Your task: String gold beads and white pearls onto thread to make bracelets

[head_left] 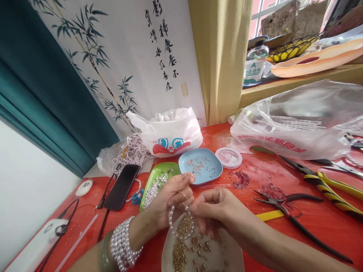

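Observation:
My left hand [170,198] is closed in a pinch on a short strand of white pearl beads [181,223] that loops down between both hands. My right hand [218,209] is closed too, fingers curled at the strand's other end. Both hands hover over a white dish [227,253] holding several small gold beads [181,249]. A wide pearl bracelet [123,243] and a green bangle sit on my left wrist. Behind the hands are a green tray [159,172] with pearls and a blue tray [211,168] with small metal findings.
Black-handled pliers [286,206] and yellow-handled pliers [329,187] lie on the red table at right. A black phone [121,187], pearl strands [132,151], plastic bags [170,132], a white thread spool [228,157] and a white device [36,245] with cables lie around.

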Motion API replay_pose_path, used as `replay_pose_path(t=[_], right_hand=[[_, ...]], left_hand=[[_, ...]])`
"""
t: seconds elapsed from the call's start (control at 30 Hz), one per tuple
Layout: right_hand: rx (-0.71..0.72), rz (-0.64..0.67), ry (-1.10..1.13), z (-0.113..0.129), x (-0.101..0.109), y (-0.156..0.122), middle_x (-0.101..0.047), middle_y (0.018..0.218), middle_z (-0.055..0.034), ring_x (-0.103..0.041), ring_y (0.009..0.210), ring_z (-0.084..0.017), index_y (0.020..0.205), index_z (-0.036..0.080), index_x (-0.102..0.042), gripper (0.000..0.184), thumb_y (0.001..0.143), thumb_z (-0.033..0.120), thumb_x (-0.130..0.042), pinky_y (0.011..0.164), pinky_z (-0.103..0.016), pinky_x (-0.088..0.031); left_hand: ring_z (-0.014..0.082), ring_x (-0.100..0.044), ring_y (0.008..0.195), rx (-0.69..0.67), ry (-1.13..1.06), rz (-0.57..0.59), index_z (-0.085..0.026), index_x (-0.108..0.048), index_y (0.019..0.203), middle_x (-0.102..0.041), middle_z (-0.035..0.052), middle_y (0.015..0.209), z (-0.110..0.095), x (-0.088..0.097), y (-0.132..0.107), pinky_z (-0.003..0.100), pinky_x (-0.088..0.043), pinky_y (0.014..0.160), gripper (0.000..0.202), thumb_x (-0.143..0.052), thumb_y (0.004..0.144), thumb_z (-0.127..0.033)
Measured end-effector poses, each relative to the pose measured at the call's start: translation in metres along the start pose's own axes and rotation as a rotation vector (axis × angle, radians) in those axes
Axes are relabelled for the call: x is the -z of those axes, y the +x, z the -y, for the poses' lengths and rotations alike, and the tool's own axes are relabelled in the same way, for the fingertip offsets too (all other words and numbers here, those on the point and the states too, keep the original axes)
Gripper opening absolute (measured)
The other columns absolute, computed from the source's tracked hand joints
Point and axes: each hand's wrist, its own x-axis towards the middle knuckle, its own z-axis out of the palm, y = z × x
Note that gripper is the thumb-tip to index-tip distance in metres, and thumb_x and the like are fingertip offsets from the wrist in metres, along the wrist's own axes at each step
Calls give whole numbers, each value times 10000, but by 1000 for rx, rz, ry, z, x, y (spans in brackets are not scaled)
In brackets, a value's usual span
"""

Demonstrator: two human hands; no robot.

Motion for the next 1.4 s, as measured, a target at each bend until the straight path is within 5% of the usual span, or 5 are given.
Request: replay_pose_path(t=[0.37,0.77,1.27,1.4], right_hand=[[-2,-39,-54,2,-2,1,-564,414,13,-420,318,-29,497,137,-526,204,649,251,-599,358,-146,-308],[245,-137,-262,-16,-5,-4,-554,538,21,-458,446,-55,672,150,-531,181,781,295,-533,439,-172,-358],[371,-151,-143,-15,-7,-7,-529,556,34,-461,477,-64,689,165,-520,208,791,346,-535,458,-183,-374],[457,-216,-172,-8,-4,-9,-531,544,34,-473,477,-71,707,174,-530,179,790,332,-537,452,-192,-369]], left_hand=[[41,-134,314,-4,75,-60,-154,-525,751,-212,-110,319,-1,-3,-1,129,-191,341,206,-381,889,-207],[29,-125,288,-204,387,-66,-174,-475,749,-297,-114,335,2,-10,-5,128,-143,310,156,-459,853,-291],[38,-375,328,-411,743,-223,-198,-528,807,-462,-76,417,4,-9,-14,141,-283,365,126,-463,850,-296],[108,-558,576,-563,907,-345,-193,-601,780,-606,2,613,2,-13,-14,193,-408,521,109,-519,814,-256]])
